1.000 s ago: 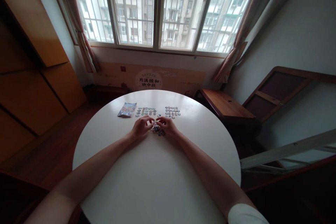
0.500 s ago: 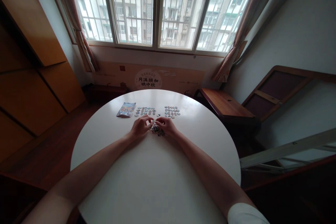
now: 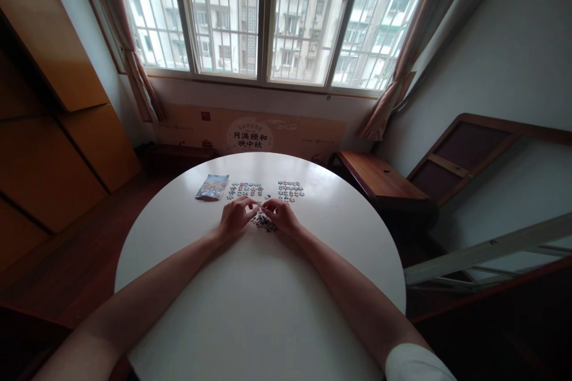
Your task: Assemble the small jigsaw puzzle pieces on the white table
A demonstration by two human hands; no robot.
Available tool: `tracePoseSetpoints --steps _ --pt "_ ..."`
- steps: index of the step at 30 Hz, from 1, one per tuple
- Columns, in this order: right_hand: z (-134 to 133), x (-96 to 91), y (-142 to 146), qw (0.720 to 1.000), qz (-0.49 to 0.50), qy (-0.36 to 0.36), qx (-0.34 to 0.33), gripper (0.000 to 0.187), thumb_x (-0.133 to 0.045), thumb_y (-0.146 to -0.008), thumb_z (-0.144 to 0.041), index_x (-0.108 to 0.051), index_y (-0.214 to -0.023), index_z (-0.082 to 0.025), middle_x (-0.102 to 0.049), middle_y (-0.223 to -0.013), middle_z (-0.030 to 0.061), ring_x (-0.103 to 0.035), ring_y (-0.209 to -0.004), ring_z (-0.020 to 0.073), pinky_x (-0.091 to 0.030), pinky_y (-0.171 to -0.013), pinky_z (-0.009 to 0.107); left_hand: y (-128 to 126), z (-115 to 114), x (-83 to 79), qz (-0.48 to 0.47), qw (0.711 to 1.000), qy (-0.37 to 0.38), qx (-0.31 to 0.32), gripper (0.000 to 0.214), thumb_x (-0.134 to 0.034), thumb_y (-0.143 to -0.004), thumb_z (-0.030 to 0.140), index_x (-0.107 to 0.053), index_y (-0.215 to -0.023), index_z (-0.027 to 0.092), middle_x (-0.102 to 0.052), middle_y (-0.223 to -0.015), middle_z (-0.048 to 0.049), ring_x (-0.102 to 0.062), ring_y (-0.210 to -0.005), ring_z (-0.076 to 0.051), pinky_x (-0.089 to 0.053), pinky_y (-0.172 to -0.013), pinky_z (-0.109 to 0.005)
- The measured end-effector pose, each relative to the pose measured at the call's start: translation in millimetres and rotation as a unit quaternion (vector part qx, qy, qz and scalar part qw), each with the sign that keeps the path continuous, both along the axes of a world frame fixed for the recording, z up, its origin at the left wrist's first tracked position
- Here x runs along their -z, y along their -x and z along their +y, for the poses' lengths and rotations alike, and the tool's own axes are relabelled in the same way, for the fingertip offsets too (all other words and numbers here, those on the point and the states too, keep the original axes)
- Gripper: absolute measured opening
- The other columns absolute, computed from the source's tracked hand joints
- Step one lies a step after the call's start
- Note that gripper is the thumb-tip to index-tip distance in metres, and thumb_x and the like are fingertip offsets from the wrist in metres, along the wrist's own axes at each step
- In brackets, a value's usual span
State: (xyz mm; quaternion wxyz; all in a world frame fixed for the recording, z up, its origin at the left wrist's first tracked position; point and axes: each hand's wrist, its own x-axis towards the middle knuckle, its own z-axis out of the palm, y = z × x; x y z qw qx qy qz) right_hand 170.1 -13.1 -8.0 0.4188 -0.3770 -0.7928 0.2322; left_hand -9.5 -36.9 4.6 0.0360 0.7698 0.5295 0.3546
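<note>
My left hand (image 3: 235, 214) and my right hand (image 3: 282, 214) meet over the white table, fingertips pinched close together. Between them shows a small pale jigsaw piece (image 3: 259, 205), which the left thumb and finger grip. The right fingertips press at the same spot; their exact hold on the piece is too small to make out clearly. Just below the hands lies a heap of loose jigsaw pieces (image 3: 266, 223). Beyond the left hand, pieces lie spread in rows (image 3: 243, 190), partly hidden by it. A second spread group (image 3: 290, 190) lies beyond the right hand. One lone piece (image 3: 268, 196) sits between the groups.
A colourful picture packet (image 3: 213, 187) lies at the far left of the round white table (image 3: 259, 303). A wooden bench (image 3: 379, 174) stands past the table's right edge. Cabinets (image 3: 89, 149) are on the left, and a barred window is ahead.
The view has shifted slightly. Both hands stay over the heap, and the pale piece between the fingertips shows more clearly now. The spread groups look the same.
</note>
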Motion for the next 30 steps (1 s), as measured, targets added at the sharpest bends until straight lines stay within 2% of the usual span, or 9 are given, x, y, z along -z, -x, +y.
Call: tracePoseSetpoints --steps 8,19,30 --pt "5.2 6.6 0.2 1.0 -0.027 -0.005 0.006 0.016 -0.057 -0.081 -0.03 -0.066 -0.079 -0.017 -0.064 -0.068 0.0022 -0.058 -0.062 0.0127 -0.045 -0.061 0.023 1.5 0.6 1.6 0.013 1.0 -0.008 -0.005 0.023 -0.052 -0.084 0.039 -0.068 -0.092 0.024 -0.066 -0.083 0.0002 -0.058 -0.063 -0.012 -0.038 -0.057 -0.023" --pt "3.0 4.6 -0.9 0.998 -0.05 -0.034 0.021 0.011 -0.058 -0.081 -0.023 -0.067 -0.077 -0.017 -0.064 -0.069 0.0021 -0.057 -0.061 0.0116 -0.044 -0.061 0.022 -0.8 -1.4 -1.0 0.02 1.0 -0.004 0.006 0.024 -0.053 -0.083 0.04 -0.068 -0.09 0.023 -0.066 -0.082 -0.0001 -0.058 -0.064 -0.012 -0.037 -0.057 -0.023" --pt "2.5 3.1 -1.3 0.998 -0.054 -0.023 0.026 0.014 -0.058 -0.081 -0.024 -0.069 -0.078 -0.016 -0.065 -0.07 0.0019 -0.058 -0.061 0.011 -0.043 -0.06 0.02 -0.4 -1.7 -1.1 0.038 0.999 -0.015 0.009 0.026 -0.049 -0.086 0.04 -0.068 -0.091 0.022 -0.066 -0.081 -0.0003 -0.058 -0.064 -0.012 -0.037 -0.058 -0.023"
